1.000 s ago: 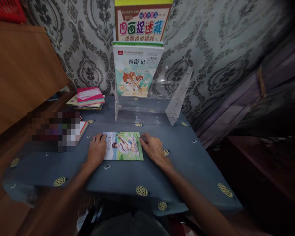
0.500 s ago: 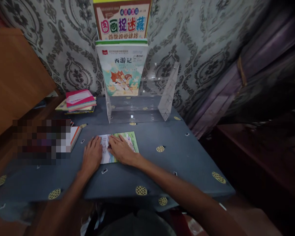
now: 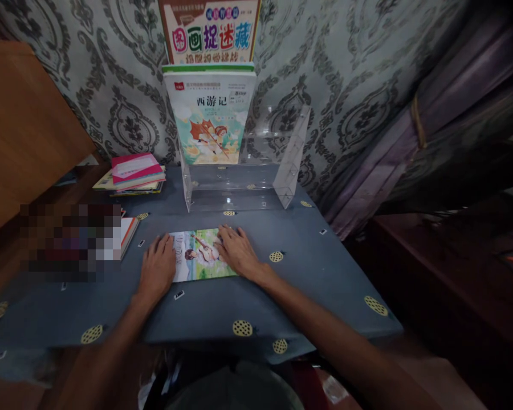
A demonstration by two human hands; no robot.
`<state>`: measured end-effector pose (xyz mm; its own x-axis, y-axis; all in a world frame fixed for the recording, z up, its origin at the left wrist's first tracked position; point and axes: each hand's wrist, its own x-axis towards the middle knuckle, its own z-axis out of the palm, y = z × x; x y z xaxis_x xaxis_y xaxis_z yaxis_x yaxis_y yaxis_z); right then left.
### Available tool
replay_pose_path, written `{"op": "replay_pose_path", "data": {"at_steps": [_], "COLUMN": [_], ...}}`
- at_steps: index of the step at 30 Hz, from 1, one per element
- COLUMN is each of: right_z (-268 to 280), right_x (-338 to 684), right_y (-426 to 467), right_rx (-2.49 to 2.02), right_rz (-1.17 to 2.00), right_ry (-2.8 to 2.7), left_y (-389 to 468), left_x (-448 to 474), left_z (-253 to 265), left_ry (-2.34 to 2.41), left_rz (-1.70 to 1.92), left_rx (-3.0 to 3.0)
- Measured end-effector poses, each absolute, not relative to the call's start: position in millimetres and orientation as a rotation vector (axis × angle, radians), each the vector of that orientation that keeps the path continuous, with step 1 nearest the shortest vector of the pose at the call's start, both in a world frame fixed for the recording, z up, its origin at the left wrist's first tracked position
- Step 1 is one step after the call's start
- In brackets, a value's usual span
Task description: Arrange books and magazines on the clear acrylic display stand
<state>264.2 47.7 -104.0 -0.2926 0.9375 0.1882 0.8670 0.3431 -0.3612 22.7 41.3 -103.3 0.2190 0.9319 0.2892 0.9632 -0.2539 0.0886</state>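
A thin book (image 3: pixel 203 259) lies flat on the table in front of me, its cover showing a figure with a guitar on a green and pale blue ground. My left hand (image 3: pixel 158 263) rests at the book's left edge, fingers stretched forward and lying flat. Over the right part of the cover lies my right hand (image 3: pixel 239 250), its fingers extended and slightly apart, hiding that end of the book. Neither hand is wrapped round anything.
A clear acrylic rack (image 3: pixel 284 176) stands at the back, bearing upright books such as a white-and-teal one (image 3: pixel 211 122). Left of it is a stack of books (image 3: pixel 137 171). Nearer, a book (image 3: pixel 129 236) is partly blurred out. A blue cloth (image 3: pixel 316 307) covers the table.
My right hand has slid rightward across the cover, from its middle to its right end, uncovering the guitar picture. My left hand has stayed at the left edge.
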Motion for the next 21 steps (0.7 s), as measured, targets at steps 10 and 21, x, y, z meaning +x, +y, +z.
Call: {"op": "replay_pose_path", "data": {"at_steps": [10, 21], "right_z": [-117.9, -120.3], "right_x": [265.6, 268.6], "right_y": [50.2, 50.9], "right_rx": [-1.546, -1.537], "right_rz": [0.192, 0.227], "right_ry": [-2.199, -2.189], "left_y": [38.4, 43.4], "left_x": [90.6, 61.7], "left_z": [-98.7, -93.8], "left_ry": [-1.520, -1.738], "left_rz": [-0.301, -0.302], "left_rx": [-2.633, -2.462]}}
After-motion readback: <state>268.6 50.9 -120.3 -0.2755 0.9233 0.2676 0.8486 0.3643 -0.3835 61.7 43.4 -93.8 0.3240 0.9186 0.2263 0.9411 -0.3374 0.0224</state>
